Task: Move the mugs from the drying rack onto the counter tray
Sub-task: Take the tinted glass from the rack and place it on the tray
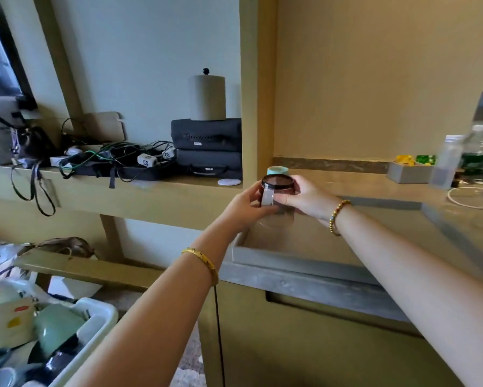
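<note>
Glass, thin and likely slippery and fragile — the mug at frame centre, above the tray, is gripped by its sides between left hand and right hand — best held there.

Pale wall behind an olive-framed open shelf at far left. Dark-framed window at the left edge, admitting daylight. Tan wall at right above a grey stone counter with an olive cabinet front below. Shelf holds two stacked dark cases, a paper-towel roll and tangled cables.
</note>
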Tool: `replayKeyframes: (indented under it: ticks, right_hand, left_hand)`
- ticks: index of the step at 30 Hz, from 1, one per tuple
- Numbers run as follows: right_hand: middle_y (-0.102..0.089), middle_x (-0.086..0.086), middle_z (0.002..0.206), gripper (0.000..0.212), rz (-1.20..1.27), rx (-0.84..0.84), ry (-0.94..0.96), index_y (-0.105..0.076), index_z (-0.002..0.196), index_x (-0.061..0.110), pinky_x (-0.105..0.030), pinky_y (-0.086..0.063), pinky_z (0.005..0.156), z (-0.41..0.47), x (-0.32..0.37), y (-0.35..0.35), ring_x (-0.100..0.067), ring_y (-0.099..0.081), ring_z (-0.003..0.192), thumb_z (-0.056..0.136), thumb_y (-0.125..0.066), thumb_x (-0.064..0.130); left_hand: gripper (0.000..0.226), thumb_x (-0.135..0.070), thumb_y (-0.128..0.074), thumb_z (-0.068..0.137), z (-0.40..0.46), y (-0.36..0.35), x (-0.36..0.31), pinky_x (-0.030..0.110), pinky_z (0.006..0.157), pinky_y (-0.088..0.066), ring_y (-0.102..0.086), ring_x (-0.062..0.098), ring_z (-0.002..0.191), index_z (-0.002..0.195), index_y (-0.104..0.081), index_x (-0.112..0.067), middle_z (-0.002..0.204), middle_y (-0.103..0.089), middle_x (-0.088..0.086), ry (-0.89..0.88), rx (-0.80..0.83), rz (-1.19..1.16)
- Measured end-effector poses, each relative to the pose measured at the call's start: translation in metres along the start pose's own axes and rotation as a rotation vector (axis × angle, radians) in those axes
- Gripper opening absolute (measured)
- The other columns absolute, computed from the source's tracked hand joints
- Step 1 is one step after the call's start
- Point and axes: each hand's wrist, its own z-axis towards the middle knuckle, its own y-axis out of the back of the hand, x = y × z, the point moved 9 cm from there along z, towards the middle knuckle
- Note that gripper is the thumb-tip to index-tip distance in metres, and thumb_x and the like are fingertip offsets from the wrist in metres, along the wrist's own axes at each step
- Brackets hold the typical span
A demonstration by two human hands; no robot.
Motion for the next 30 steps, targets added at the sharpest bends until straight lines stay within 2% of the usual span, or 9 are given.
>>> replayKeyframes:
  ticks: [2,6,8,11,14,17,22,25,30]
  right_hand:
    - [-0.055,-0.008,0.13,0.052,-0.01,-0.019,-0.027,-0.043,0.13,0.012,-0.037,-0.042,0.104,0.002,-0.013,0.007,-0.02,-0.052,0.115,0.085,-0.066,0.025]
    - [-0.056,-0.005,0.129,0.054,-0.078,-0.018,-0.066,-0.043,0.132,0.015,-0.035,-0.044,0.1,0.01,-0.029,0.009,-0.017,-0.052,0.11,0.086,-0.063,0.034]
    - [-0.055,-0.005,0.131,0.055,-0.093,-0.013,-0.079,-0.042,0.133,0.016,-0.035,-0.043,0.101,0.014,-0.034,0.008,-0.019,-0.052,0.114,0.086,-0.062,0.036]
    - [-0.055,-0.005,0.131,0.055,-0.131,-0.024,-0.068,-0.042,0.133,0.016,-0.028,-0.041,0.093,0.019,-0.038,0.008,-0.018,-0.052,0.115,0.086,-0.063,0.035]
    - [-0.057,-0.005,0.128,0.053,-0.141,-0.021,-0.063,-0.044,0.132,0.015,-0.027,-0.041,0.092,0.022,-0.039,0.008,-0.019,-0.053,0.113,0.086,-0.063,0.034]
    - [-0.061,-0.006,0.123,0.047,-0.12,0.001,-0.054,-0.05,0.127,0.016,-0.029,-0.043,0.092,0.026,-0.038,0.006,-0.018,-0.056,0.107,0.085,-0.065,0.03]
    - [-0.061,-0.009,0.122,0.047,-0.122,0.071,-0.089,-0.052,0.125,0.015,-0.035,-0.044,0.1,0.029,-0.042,-0.003,-0.021,-0.056,0.11,0.082,-0.069,0.02]
    - [-0.059,-0.01,0.125,0.049,-0.265,0.117,-0.142,-0.049,0.131,0.015,-0.041,-0.041,0.105,0.03,-0.051,-0.01,-0.024,-0.053,0.115,0.084,-0.064,0.014]
    - [-0.057,-0.008,0.128,0.05,-0.329,0.105,-0.143,-0.046,0.133,0.018,-0.038,-0.04,0.104,0.029,-0.053,-0.012,-0.024,-0.053,0.116,0.086,-0.062,0.016]
  left_hand:
    - [0.059,-0.019,-0.072,0.079,0.011,-0.009,0.006,0.012,0.069,-0.048,-0.063,0.005,0.096,0.13,-0.046,-0.032,0.107,-0.066,-0.007,0.006,0.016,0.039]
    - [0.06,-0.016,-0.071,0.081,0.025,-0.013,0.017,0.002,0.062,-0.045,-0.061,-0.008,0.082,0.134,-0.043,-0.024,0.098,-0.063,-0.014,0.012,0.041,0.105]
    - [0.058,-0.018,-0.07,0.081,0.03,-0.013,0.019,-0.002,0.059,-0.043,-0.057,-0.012,0.08,0.132,-0.044,-0.024,0.096,-0.06,-0.019,0.004,0.05,0.18]
    - [0.054,-0.024,-0.071,0.08,0.037,-0.013,0.021,-0.001,0.057,-0.042,-0.053,-0.016,0.078,0.127,-0.046,-0.028,0.096,-0.058,-0.021,-0.014,0.043,0.298]
    - [0.054,-0.026,-0.071,0.08,0.044,-0.012,0.025,0.006,0.068,-0.038,-0.055,-0.004,0.087,0.128,-0.047,-0.026,0.105,-0.059,-0.013,-0.013,0.036,0.379]
    - [0.052,-0.026,-0.07,0.08,0.048,-0.01,0.029,0.011,0.071,-0.035,-0.052,0.0,0.089,0.127,-0.047,-0.025,0.103,-0.057,-0.012,-0.013,0.03,0.422]
    - [0.058,-0.026,-0.069,0.081,0.051,-0.006,0.031,0.027,0.087,-0.042,-0.052,0.01,0.101,0.131,-0.042,-0.024,0.113,-0.056,-0.008,-0.01,0.015,0.416]
    - [0.061,-0.019,-0.067,0.082,0.048,-0.004,0.029,0.023,0.084,-0.041,-0.052,0.01,0.102,0.135,-0.037,-0.024,0.109,-0.053,-0.01,0.001,0.022,0.39]
    - [0.063,-0.019,-0.065,0.084,0.044,-0.002,0.03,0.023,0.086,-0.039,-0.049,0.008,0.101,0.138,-0.035,-0.024,0.114,-0.054,-0.008,0.017,0.005,0.411]
